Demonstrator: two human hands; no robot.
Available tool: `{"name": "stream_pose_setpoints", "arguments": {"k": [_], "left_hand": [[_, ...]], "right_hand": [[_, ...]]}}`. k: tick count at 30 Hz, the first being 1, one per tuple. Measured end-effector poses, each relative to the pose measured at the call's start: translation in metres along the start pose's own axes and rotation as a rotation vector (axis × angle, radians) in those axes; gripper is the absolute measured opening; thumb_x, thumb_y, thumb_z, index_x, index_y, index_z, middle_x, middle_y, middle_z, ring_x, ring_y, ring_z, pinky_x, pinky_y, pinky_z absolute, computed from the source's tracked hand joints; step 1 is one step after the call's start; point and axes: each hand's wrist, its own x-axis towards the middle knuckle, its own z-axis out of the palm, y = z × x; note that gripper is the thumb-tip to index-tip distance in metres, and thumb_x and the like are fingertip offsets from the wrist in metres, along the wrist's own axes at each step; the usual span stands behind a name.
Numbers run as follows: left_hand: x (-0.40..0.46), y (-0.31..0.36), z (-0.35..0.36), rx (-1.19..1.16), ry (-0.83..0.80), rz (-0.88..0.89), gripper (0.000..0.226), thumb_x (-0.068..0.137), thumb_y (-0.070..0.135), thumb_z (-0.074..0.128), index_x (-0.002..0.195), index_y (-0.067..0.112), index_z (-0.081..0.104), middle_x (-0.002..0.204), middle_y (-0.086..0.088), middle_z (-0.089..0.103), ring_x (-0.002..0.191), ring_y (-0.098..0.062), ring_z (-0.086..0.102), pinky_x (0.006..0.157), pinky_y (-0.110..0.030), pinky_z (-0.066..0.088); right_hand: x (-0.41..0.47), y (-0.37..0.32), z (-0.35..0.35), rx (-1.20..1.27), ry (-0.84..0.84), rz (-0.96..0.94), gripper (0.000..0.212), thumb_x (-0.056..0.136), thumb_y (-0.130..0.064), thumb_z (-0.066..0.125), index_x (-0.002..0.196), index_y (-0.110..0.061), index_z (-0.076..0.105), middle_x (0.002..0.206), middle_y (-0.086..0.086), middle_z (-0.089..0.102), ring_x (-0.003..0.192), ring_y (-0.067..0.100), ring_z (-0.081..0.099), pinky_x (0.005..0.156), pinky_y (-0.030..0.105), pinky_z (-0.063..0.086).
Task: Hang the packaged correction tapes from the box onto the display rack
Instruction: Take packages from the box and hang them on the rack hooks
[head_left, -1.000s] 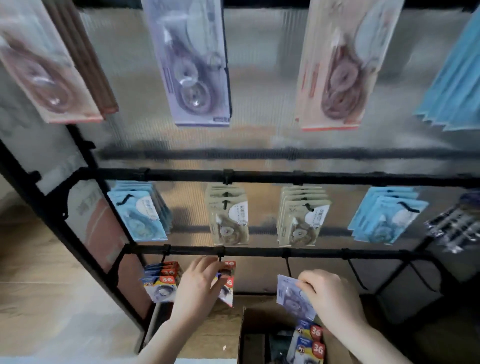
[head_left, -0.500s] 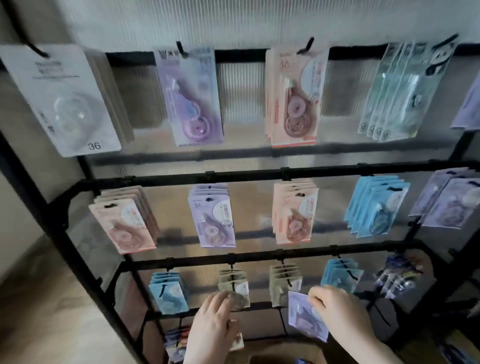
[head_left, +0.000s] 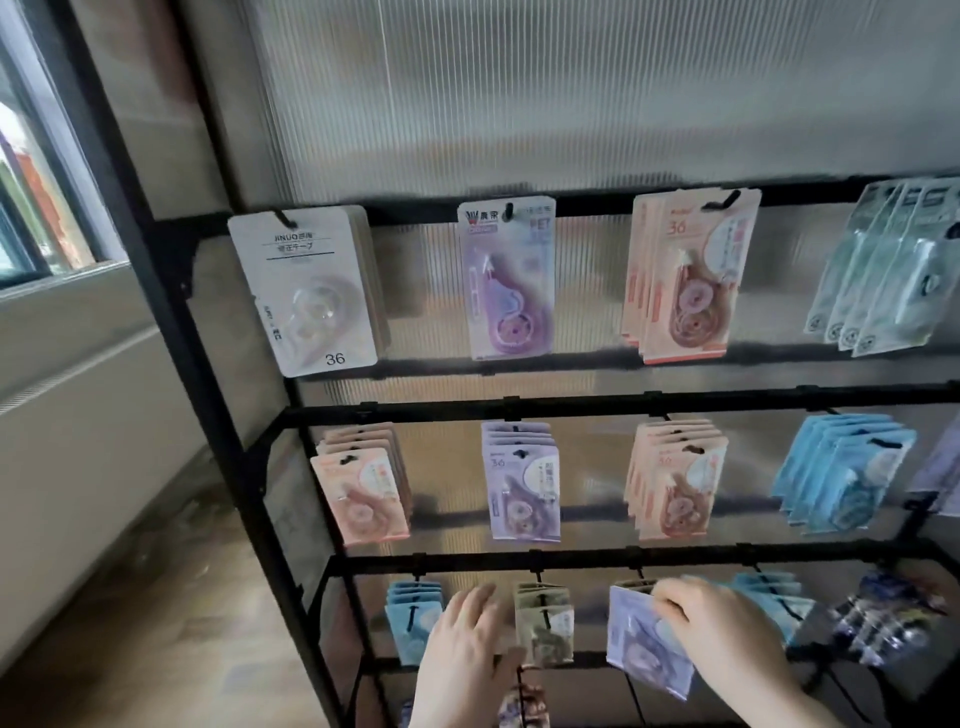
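My right hand (head_left: 719, 636) pinches a purple packaged correction tape (head_left: 644, 652) by its top edge, holding it in front of the third row of the black display rack (head_left: 571, 402). The pack covers most of a beige stack behind it. My left hand (head_left: 465, 657) is raised with straight fingers and holds nothing, between a blue stack (head_left: 410, 618) and a beige stack (head_left: 545, 623). Matching purple packs hang in the second row (head_left: 522, 483) and the top row (head_left: 506, 275). The box is out of view.
Every hook in view carries packs: white (head_left: 306, 291), pink (head_left: 680, 280) and pale green (head_left: 883, 270) on top, pink and blue stacks below. A patterned pack (head_left: 524, 699) hangs under my left thumb. A window (head_left: 31, 171) and wooden floor lie to the left.
The view has tilted up from the box to the upper rows. Both hands rose along the rack, the right one carrying the purple pack from the lowest row to the third row.
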Motion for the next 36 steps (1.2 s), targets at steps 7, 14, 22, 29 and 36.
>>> {"name": "stream_pose_setpoints", "arguments": {"k": [7,14,22,29,36], "left_hand": [[0.013,0.014,-0.008,0.028,-0.031,0.018,0.046,0.059,0.052,0.068,0.098,0.029,0.059,0.101,0.006,0.067,0.09,-0.015,0.066,0.071,-0.025,0.055],[0.054,0.075,0.004,-0.019,0.021,0.067,0.063,0.051,0.036,0.088,0.104,0.025,0.054,0.099,-0.001,0.066,0.09,-0.02,0.061,0.067,-0.03,0.056],[0.118,0.209,0.05,0.045,0.044,0.009,0.059,0.05,0.031,0.091,0.102,0.018,0.067,0.105,-0.005,0.067,0.092,-0.027,0.066,0.069,-0.036,0.057],[0.167,0.319,0.094,0.083,0.082,-0.031,0.05,0.057,0.035,0.087,0.1,0.018,0.068,0.1,-0.002,0.066,0.094,-0.024,0.065,0.075,-0.034,0.056],[0.188,0.353,0.117,0.1,0.09,-0.042,0.041,0.066,0.036,0.077,0.101,0.017,0.065,0.105,-0.003,0.065,0.097,-0.025,0.064,0.078,-0.035,0.056]], "right_hand": [[-0.006,0.009,-0.017,-0.04,0.055,0.03,0.021,0.092,-0.025,0.045,0.074,-0.016,0.05,0.076,-0.004,0.055,0.071,0.012,0.053,0.053,0.027,0.028],[-0.017,0.077,-0.066,-0.03,0.129,0.054,0.012,0.085,-0.013,0.052,0.086,-0.013,0.064,0.09,0.003,0.065,0.083,0.018,0.059,0.055,0.029,0.024],[-0.014,0.224,-0.129,-0.028,0.211,0.012,0.019,0.092,-0.025,0.049,0.083,-0.017,0.062,0.084,-0.004,0.065,0.078,0.014,0.059,0.059,0.028,0.039],[0.015,0.343,-0.189,-0.011,0.241,-0.029,0.016,0.092,-0.024,0.054,0.083,-0.018,0.066,0.08,-0.004,0.062,0.076,0.015,0.056,0.058,0.03,0.036],[0.049,0.39,-0.208,0.061,0.309,-0.082,0.015,0.089,-0.022,0.059,0.081,-0.015,0.068,0.086,-0.002,0.069,0.082,0.024,0.063,0.065,0.033,0.045]]}}
